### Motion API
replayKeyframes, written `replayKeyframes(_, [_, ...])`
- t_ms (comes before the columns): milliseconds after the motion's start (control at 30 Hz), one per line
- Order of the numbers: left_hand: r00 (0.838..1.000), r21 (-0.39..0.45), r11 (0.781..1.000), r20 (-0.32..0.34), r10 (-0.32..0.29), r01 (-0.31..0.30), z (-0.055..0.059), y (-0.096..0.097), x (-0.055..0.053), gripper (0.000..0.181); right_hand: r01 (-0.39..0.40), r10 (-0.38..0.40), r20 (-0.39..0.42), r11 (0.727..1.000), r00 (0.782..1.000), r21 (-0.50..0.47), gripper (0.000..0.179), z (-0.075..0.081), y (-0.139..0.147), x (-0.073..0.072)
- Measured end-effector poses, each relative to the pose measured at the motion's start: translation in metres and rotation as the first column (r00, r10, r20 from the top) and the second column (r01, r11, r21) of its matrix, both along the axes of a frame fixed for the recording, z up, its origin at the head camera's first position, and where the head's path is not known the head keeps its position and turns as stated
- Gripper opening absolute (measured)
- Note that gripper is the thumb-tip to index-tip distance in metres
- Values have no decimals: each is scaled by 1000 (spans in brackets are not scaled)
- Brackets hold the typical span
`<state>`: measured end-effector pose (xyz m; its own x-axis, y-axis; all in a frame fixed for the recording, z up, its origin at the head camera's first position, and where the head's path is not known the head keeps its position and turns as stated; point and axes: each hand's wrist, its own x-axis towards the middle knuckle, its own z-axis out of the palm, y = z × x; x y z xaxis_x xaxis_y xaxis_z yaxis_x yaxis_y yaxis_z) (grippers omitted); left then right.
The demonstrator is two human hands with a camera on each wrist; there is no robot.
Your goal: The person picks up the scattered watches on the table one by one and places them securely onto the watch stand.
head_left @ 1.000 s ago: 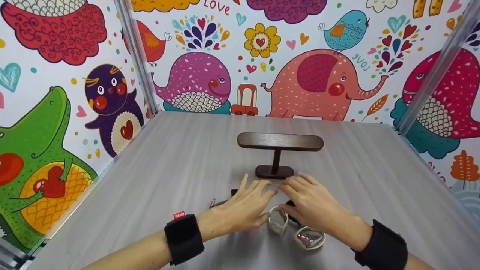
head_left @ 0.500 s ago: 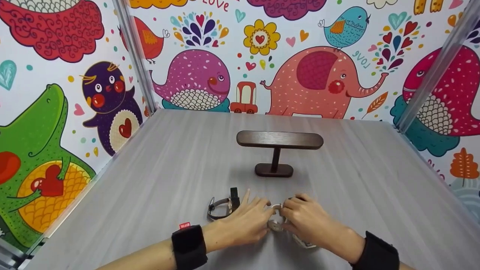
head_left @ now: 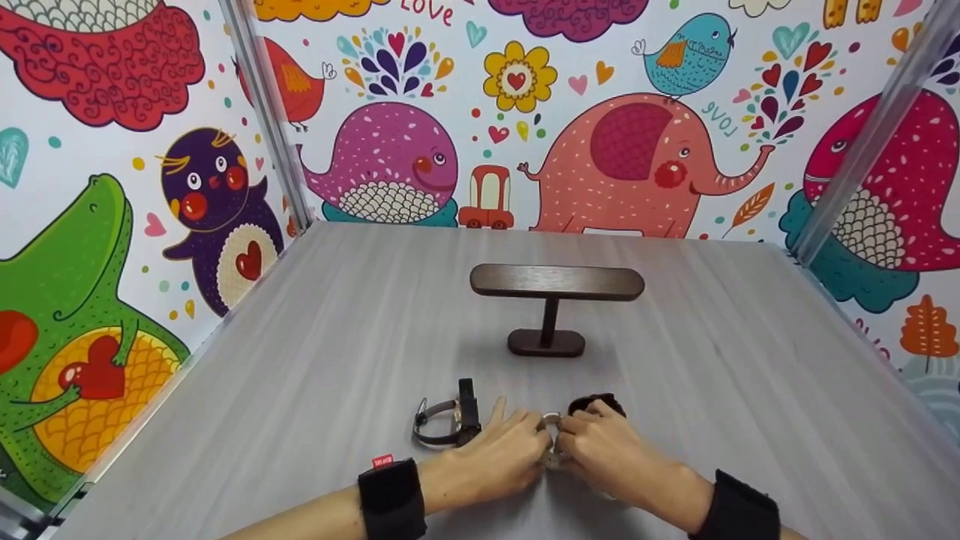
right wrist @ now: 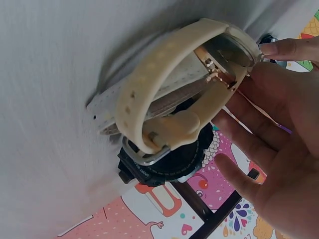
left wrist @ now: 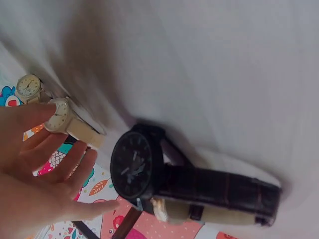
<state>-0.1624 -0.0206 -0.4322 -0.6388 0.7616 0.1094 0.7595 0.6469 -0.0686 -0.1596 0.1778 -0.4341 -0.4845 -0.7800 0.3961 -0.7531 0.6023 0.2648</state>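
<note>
Both hands meet at a cream wristwatch [head_left: 553,456] low in the middle of the head view. My left hand [head_left: 504,459] pinches it; in the left wrist view the thumb lies on the dial and fingers are behind the pale strap [left wrist: 84,132]. From the other side my right hand [head_left: 611,454] grips it, thumb and index fingertip close together in the right wrist view. A second cream wristwatch [right wrist: 149,84], its strap buckled into a loop, stands beside the right hand, mostly hidden in the head view. Behind that hand sits a black sports watch [head_left: 600,401].
Left of the left hand stand a black watch [left wrist: 132,164] and another dark-strapped watch [head_left: 431,427], close together. Farther back on the grey table [head_left: 360,315] stands a dark wooden T-shaped stand [head_left: 555,281]. Printed cartoon panels [head_left: 397,161] enclose the table.
Both hands have drawn back toward the body and closed in on the cream wristwatch between them. The watches at left and the black sports watch have come into fuller view.
</note>
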Motion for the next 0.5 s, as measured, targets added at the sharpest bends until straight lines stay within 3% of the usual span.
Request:
replayKeyframes(267, [999, 18, 1000, -38, -9, 9, -3, 0, 0, 15, -29, 29, 3, 999, 1000, -41, 17, -2, 1, -1])
replayKeyframes(367, [1000, 31, 1000, -14, -3, 4, -2, 0, 0, 14, -42, 42, 4, 997, 999, -63, 19, 0, 2, -1])
replayKeyframes(500, [998, 96, 995, 65, 24, -31, 2, -1, -1, 15, -55, 54, -13, 993, 998, -107, 20, 4, 4, -3])
